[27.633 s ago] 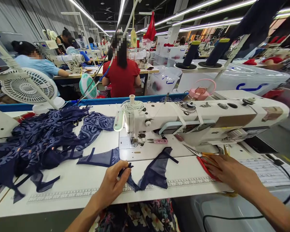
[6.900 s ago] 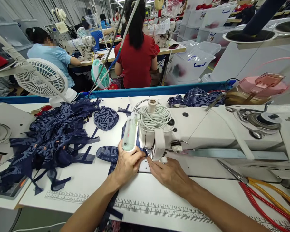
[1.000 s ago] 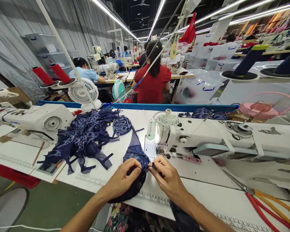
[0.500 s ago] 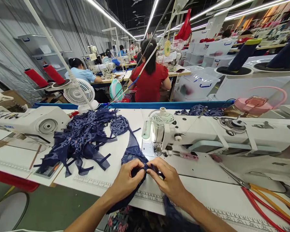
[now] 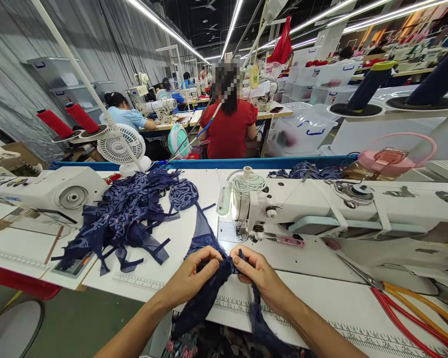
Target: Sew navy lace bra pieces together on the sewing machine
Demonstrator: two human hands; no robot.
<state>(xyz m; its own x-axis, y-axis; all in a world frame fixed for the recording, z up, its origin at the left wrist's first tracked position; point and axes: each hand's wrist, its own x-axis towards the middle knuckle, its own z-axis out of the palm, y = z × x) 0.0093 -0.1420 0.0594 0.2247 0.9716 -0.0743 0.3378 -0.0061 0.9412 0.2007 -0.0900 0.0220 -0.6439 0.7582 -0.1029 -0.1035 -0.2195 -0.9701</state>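
Navy lace fabric (image 5: 205, 296) runs between my two hands at the front of the sewing table. My left hand (image 5: 194, 276) pinches it with thumb and index finger. Close beside it, my right hand (image 5: 257, 273) is closed on another part of the same fabric, with a strip hanging down below. One end of the cloth, with a sheer panel and a round lace cup (image 5: 183, 194), lies on the table to the left of the needle. The sewing machine head (image 5: 242, 204) stands just beyond my hands, its lamp lit.
A heap of navy lace pieces (image 5: 123, 214) lies to the left, by a second sewing machine (image 5: 70, 191). Scissors (image 5: 377, 283) with red and orange handles rest at the right. Pink snips (image 5: 289, 240) lie under the machine arm. A person in red (image 5: 227, 129) sits ahead.
The fabric between my hands has been turned and drawn out, and more of it shows below my left hand. My right hand's fingers have curled further round their part.
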